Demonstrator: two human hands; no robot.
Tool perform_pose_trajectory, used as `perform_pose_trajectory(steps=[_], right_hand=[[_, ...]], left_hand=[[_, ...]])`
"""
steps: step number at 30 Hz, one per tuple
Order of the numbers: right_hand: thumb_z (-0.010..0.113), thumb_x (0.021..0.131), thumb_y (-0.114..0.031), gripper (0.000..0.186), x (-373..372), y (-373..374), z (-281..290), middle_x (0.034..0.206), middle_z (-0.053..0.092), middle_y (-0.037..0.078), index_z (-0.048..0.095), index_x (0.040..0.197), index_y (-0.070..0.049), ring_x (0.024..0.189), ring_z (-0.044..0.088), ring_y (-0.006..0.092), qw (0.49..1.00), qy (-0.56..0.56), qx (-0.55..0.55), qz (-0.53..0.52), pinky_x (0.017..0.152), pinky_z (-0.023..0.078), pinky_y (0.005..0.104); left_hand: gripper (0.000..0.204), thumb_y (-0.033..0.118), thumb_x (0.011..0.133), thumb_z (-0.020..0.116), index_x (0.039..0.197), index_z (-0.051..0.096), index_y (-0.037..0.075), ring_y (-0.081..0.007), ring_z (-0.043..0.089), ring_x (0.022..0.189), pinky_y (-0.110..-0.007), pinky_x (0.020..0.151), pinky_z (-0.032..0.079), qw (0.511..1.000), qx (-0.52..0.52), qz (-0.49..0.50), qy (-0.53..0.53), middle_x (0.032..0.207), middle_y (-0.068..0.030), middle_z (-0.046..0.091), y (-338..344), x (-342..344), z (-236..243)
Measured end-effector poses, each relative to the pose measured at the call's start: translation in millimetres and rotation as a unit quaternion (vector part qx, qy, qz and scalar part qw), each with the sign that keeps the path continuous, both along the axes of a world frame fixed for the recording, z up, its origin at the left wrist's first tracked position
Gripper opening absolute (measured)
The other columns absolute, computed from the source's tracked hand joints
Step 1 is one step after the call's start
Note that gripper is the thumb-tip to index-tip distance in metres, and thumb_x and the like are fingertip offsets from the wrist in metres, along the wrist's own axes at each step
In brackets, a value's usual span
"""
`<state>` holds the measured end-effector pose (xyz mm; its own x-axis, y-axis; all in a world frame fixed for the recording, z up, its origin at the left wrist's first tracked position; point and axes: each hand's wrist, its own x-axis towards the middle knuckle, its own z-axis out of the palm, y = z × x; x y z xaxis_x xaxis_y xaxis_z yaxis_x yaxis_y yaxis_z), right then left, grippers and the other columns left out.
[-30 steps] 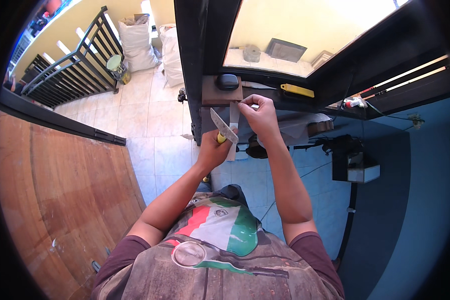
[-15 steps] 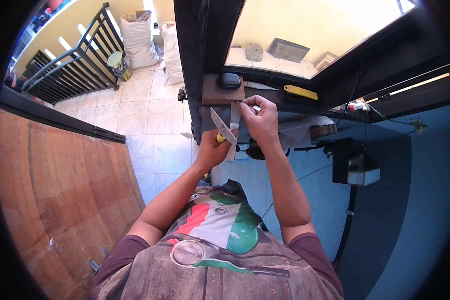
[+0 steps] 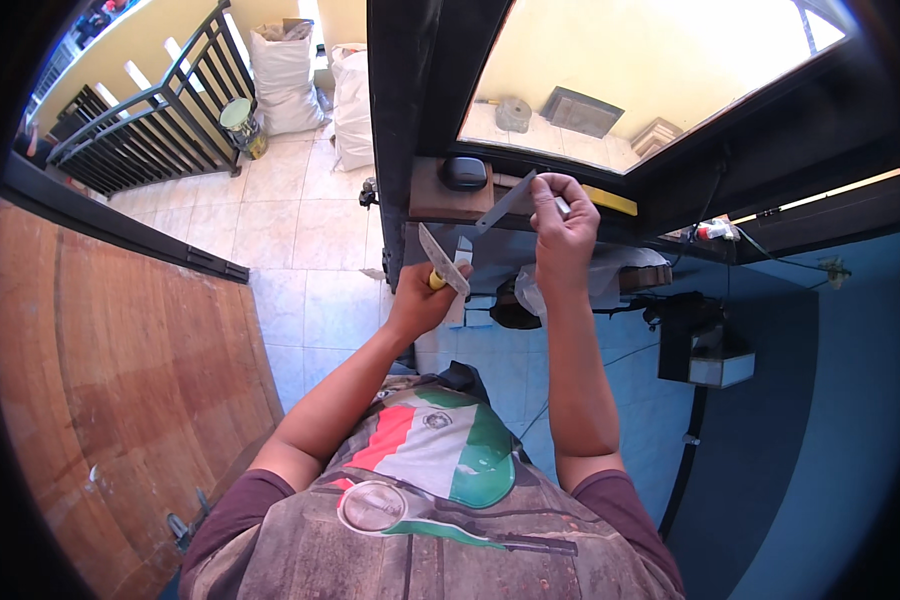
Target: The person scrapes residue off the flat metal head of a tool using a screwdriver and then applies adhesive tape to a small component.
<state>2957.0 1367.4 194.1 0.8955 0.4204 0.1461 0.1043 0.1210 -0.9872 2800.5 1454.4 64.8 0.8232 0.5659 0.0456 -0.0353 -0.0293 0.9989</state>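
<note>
Left hand (image 3: 420, 302) clasps a yellow-handled scraper (image 3: 440, 258); right hand (image 3: 567, 228) pinches a thin metal blade (image 3: 506, 203).
The scraper's face is mottled; a pale flat strip (image 3: 463, 254) shares its fist. The slender blade, lined up with that strip 0.5 s ago, now slants clear, near a rounded black case (image 3: 463, 173) on a brown block (image 3: 435, 201).
</note>
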Motion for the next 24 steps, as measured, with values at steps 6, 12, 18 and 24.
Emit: perform_pose_trajectory(steps=[6, 12, 18, 24], right_hand=[[0.071, 0.1, -0.012, 0.01, -4, -29, 3, 0.075, 0.058, -0.004, 0.068, 0.104, -0.003, 0.062, 0.045, 0.0016, 0.993, 0.028, 0.114, -0.029, 0.056, 0.035, 0.0199], [0.07, 0.1, -0.01, 0.004, -34, -92, 17, 0.083, 0.061, -0.006, 0.069, 0.1, -0.006, 0.067, 0.047, 0.0, 0.998, 0.0, 0.055, -0.021, 0.059, 0.036, 0.0169], [0.065, 0.103, -0.009, 0.005, -57, -117, 20, 0.078, 0.054, -0.009, 0.066, 0.098, -0.005, 0.067, 0.041, -0.0024, 0.999, -0.029, 0.009, -0.04, 0.057, 0.029, 0.0168], [0.067, 0.102, -0.01, 0.008, -84, -116, 12, 0.077, 0.052, -0.01, 0.065, 0.096, -0.004, 0.064, 0.038, -0.0038, 0.998, -0.044, -0.05, 0.001, 0.053, 0.027, 0.0179]], left_hand=[[0.035, 0.025, 0.098, 0.074, 0.073, 0.062, 0.003, -0.0123, 0.047, 0.054, -0.031, 0.052, 0.038, 0.993, 0.106, -0.001, -0.051, 0.058, -0.0042, 0.054, 1, -3, 5], [0.029, 0.02, 0.093, 0.078, 0.074, 0.064, 0.003, -0.0186, 0.05, 0.05, -0.034, 0.049, 0.037, 0.979, 0.172, -0.04, -0.104, 0.06, -0.0071, 0.055, -7, -20, 29], [0.026, 0.018, 0.087, 0.082, 0.076, 0.067, 0.001, -0.0232, 0.055, 0.052, -0.035, 0.05, 0.04, 0.972, 0.167, -0.117, -0.116, 0.063, -0.01, 0.058, -11, -43, 60], [0.024, 0.019, 0.093, 0.077, 0.083, 0.068, -0.001, -0.0158, 0.051, 0.052, -0.031, 0.051, 0.039, 0.966, 0.185, -0.079, -0.161, 0.062, -0.005, 0.056, -26, -50, 84]])
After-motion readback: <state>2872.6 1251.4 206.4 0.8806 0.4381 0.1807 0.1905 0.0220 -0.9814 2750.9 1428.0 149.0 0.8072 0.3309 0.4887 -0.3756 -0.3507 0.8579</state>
